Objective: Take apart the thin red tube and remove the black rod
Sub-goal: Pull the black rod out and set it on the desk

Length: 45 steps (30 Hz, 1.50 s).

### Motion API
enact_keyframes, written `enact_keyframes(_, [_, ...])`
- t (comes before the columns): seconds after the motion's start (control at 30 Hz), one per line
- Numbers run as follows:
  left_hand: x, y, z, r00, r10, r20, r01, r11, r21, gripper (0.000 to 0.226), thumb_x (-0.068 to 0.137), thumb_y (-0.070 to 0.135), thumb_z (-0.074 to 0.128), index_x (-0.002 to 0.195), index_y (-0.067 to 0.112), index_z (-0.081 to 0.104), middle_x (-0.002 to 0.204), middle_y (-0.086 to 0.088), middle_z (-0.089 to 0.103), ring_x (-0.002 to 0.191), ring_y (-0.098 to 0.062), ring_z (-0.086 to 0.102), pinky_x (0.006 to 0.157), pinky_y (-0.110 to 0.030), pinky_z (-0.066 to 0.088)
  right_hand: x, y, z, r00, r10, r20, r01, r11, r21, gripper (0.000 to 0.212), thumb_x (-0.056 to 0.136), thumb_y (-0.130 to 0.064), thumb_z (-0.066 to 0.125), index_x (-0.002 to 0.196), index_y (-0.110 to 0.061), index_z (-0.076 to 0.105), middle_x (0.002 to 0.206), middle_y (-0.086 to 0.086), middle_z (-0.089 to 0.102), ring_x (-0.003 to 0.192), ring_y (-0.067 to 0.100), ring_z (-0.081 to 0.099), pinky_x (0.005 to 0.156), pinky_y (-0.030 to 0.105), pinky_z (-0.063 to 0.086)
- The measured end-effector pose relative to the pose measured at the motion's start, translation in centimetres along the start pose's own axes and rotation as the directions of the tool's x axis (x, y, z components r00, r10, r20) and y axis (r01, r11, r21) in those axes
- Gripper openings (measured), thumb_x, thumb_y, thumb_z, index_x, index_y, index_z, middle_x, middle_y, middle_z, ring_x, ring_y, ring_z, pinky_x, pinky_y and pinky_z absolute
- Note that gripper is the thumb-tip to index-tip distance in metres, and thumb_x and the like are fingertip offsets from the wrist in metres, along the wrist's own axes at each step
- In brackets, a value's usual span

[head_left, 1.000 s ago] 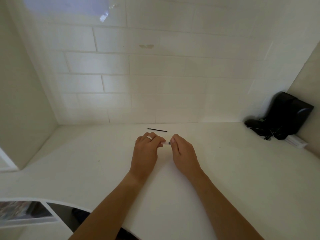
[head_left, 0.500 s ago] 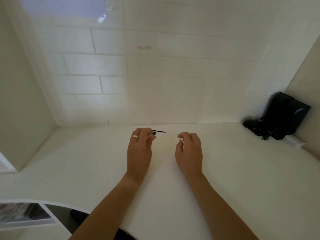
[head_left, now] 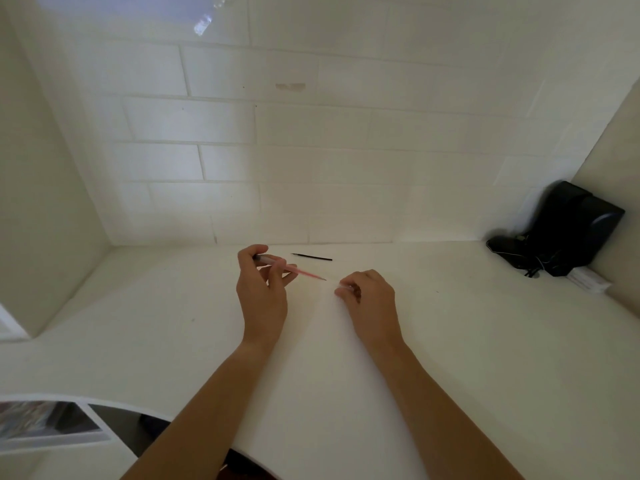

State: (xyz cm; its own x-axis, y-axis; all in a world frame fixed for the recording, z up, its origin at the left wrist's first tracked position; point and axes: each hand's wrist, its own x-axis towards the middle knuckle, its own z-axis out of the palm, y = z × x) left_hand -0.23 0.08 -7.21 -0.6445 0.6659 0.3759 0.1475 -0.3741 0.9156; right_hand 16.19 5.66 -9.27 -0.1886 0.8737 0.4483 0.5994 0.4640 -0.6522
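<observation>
The left hand [head_left: 262, 292] holds a thin, translucent red plastic tube [head_left: 297, 270] pinched between its fingertips above the white tabletop [head_left: 485, 341]. The tube slants from the far left, where its dark end sits inside the curled fingers, down toward the near right, ending in a fine dark tip that points at the right hand [head_left: 369, 296]. That tip stops just short of the right hand's fingers, with a small gap between them. The right hand is curled with its fingertips pressed together on something small and pale; what it is cannot be made out. A thin black rod [head_left: 311, 257] lies flat on the tabletop just beyond the tube, near the white tiled wall [head_left: 311, 150], touching neither hand. A black device with cables [head_left: 561, 230] sits in the far right corner, well apart from the hands.
</observation>
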Motion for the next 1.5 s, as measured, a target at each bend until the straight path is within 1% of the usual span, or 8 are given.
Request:
enact_keyframes(0.2, [0.1,-0.1,-0.1,0.999,-0.038,0.035,0.039,0.999,-0.032,0.02,0.099,0.0,0.052,0.116,0.01,0.048,0.099,-0.011,0.058,0.088,-0.022,0.073,0.076,-0.026,0.061,0.0,-0.3,0.2,0.984,-0.179,-0.005,0.179,0.984,0.005,0.01,0.089,-0.009,0.071,0.097,-0.013,0.074,0.096,-0.004,0.065,0.081,0.003,0.059,0.08,0.014,0.049])
enact_keyframes(0.37, [0.1,-0.2,-0.1,0.998,-0.041,0.055,0.043,0.999,-0.033,0.019,0.098,-0.001,0.052,0.114,0.01,0.048,0.098,-0.014,0.058,0.088,-0.023,0.074,0.077,-0.028,0.061,-0.2,-0.5,0.1,0.983,-0.183,0.003,0.183,0.983,-0.017,0.008,0.092,-0.022,0.069,0.099,-0.022,0.073,0.098,-0.01,0.064,0.079,0.002,0.057,0.074,0.018,0.05])
enact_keyframes(0.53, [0.1,-0.4,0.0,0.989,-0.048,0.138,0.049,0.999,-0.004,0.016,0.097,0.001,0.056,0.109,0.008,0.048,0.098,-0.016,0.059,0.085,-0.024,0.074,0.076,-0.03,0.062,-0.1,-0.7,0.0,0.976,-0.217,0.001,0.217,0.976,-0.005,0.005,0.09,-0.015,0.073,0.094,-0.014,0.073,0.088,-0.003,0.065,0.069,0.001,0.052,0.071,0.005,0.039])
enact_keyframes(0.73, [0.2,-0.6,-0.1,0.977,-0.121,0.176,0.104,0.99,0.1,0.015,0.097,0.014,0.061,0.103,0.007,0.048,0.095,-0.016,0.063,0.072,-0.021,0.076,0.071,-0.023,0.058,0.0,-0.4,-0.3,0.972,-0.233,-0.012,0.233,0.972,0.005,0.003,0.09,-0.011,0.072,0.092,-0.011,0.073,0.084,-0.004,0.062,0.071,0.005,0.053,0.069,0.006,0.038])
enact_keyframes(1.03, [0.2,-0.2,-0.8,0.938,-0.22,0.267,0.204,0.975,0.088,0.017,0.096,0.011,0.062,0.104,0.004,0.048,0.094,-0.012,0.063,0.073,-0.025,0.077,0.082,-0.04,0.058,0.0,0.1,-0.6,0.954,-0.298,0.025,0.299,0.954,-0.024,0.004,0.091,-0.009,0.07,0.092,-0.01,0.073,0.082,0.0,0.061,0.069,0.014,0.056,0.064,0.022,0.044])
enact_keyframes(1.2, [0.3,-0.5,-0.8,0.933,-0.229,0.279,0.21,0.973,0.097,0.018,0.097,0.014,0.063,0.103,0.005,0.048,0.096,-0.012,0.063,0.074,-0.027,0.077,0.083,-0.044,0.059,-0.1,0.1,-0.8,0.956,-0.289,0.038,0.291,0.956,-0.034,0.006,0.092,-0.01,0.069,0.094,-0.011,0.074,0.083,-0.001,0.062,0.07,0.011,0.056,0.066,0.018,0.042])
enact_keyframes(1.4, [0.4,-1.3,0.4,0.943,-0.069,0.324,-0.042,0.945,0.323,0.006,0.092,0.014,0.067,0.094,0.016,0.061,0.091,-0.003,0.069,0.084,-0.007,0.066,0.072,-0.016,0.049,0.0,0.0,-0.1,0.994,-0.093,-0.064,0.089,0.994,-0.057,0.016,0.093,-0.006,0.066,0.103,-0.013,0.076,0.102,-0.001,0.059,0.087,0.011,0.057,0.079,0.01,0.04])
enact_keyframes(1.5, [0.6,-2.3,0.4,0.945,-0.042,0.325,-0.115,0.887,0.448,0.012,0.085,0.017,0.075,0.085,0.027,0.069,0.096,-0.001,0.06,0.088,-0.003,0.056,0.08,-0.023,0.045,0.1,0.4,0.0,0.998,-0.028,-0.065,0.022,0.996,-0.086,0.019,0.092,-0.003,0.066,0.105,-0.01,0.077,0.103,0.002,0.058,0.093,0.018,0.06,0.084,0.017,0.042])
